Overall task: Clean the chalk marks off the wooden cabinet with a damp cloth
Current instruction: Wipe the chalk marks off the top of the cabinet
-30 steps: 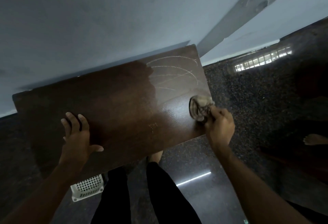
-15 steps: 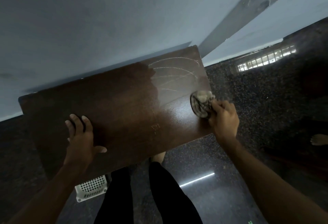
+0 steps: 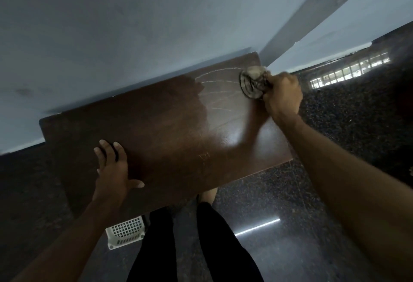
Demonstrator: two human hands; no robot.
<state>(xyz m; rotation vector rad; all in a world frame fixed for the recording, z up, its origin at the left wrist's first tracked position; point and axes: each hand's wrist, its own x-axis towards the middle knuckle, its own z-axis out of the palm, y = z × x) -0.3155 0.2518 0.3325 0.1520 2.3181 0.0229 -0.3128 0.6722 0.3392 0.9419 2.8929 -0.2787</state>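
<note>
In the head view, the right hand [image 3: 282, 95] was closed tight around a bunched damp cloth [image 3: 253, 82], pressing it on the far right corner of the wooden cabinet [image 3: 156, 129] top. The left hand [image 3: 112, 167] lay flat and open on the near left part, holding nothing, seemingly bracing. The chalk marks [image 3: 215, 90] ran as faint curved lines stretching leftward from the cloth, touching it at their right ends and well apart from the left hand. Their long axis followed the cabinet's length, so the right hand was plainly the nearer; the next stroke likely needed to sweep left and back toward the body.
</note>
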